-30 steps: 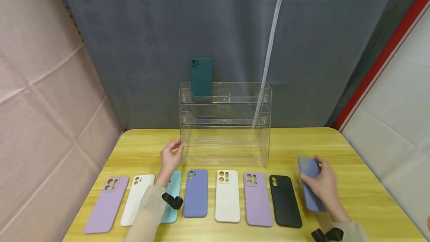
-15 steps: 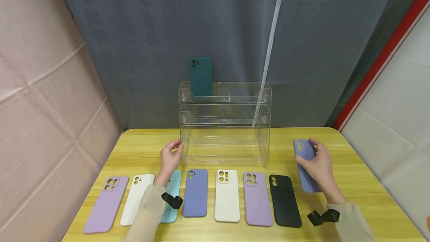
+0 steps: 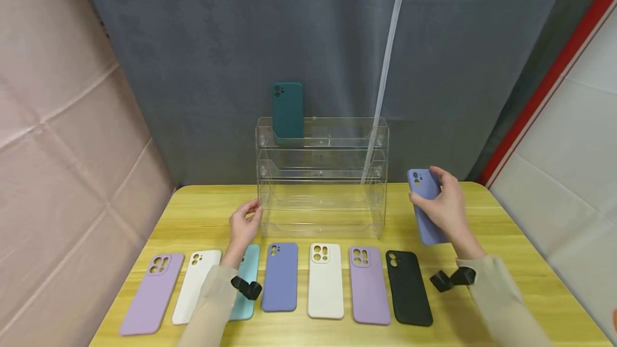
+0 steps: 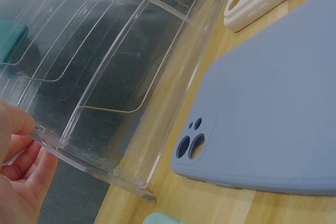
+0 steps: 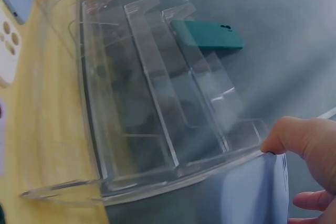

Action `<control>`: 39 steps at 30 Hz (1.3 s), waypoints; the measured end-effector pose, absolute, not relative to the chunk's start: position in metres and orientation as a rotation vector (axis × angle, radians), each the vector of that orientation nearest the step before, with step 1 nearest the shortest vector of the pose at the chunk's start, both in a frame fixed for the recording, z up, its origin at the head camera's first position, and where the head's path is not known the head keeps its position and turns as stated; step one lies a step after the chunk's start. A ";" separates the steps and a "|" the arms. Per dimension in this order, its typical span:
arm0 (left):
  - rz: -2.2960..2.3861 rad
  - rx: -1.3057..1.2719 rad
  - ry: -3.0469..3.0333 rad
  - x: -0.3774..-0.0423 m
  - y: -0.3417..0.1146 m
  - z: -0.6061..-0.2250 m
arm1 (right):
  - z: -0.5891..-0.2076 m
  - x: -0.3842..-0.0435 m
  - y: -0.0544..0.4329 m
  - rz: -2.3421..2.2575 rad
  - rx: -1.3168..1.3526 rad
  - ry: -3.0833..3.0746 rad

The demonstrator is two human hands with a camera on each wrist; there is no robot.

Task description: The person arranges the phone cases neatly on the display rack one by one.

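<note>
A matte periwinkle rectangular phone case (image 3: 427, 225) hangs above the bench (image 3: 506, 242), near its far right corner; the right hand (image 3: 449, 208) grips its long edges, seemingly to keep its back uncovered. The left hand (image 3: 245, 227) pinches the clear plastic tiered rack's (image 3: 322, 174) left side, probably steadying it.

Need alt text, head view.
A person's right grip holds a blue phone case over a yellow table; the left grip pinches a clear tiered rack. A teal case stands in its top tier; seven more cases lie in front.
</note>
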State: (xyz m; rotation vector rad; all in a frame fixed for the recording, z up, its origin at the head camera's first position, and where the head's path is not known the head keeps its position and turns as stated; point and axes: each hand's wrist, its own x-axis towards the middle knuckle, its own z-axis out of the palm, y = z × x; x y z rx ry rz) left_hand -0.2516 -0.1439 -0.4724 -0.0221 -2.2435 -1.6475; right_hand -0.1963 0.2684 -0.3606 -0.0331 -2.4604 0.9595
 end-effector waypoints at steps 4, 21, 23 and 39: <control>-1.654 -0.023 -2.248 -0.252 -0.144 -0.472 | -0.344 -0.208 0.260 0.961 -0.029 -2.457; -1.628 -0.033 -2.208 -0.252 -0.148 -0.477 | -0.294 -0.266 0.191 1.062 0.131 -2.276; -1.639 -0.035 -2.209 -0.252 -0.148 -0.476 | -0.289 -0.273 0.183 1.072 0.140 -2.255; -1.629 -0.012 -2.224 -0.254 -0.147 -0.477 | -0.269 -0.325 0.135 1.151 0.130 -2.118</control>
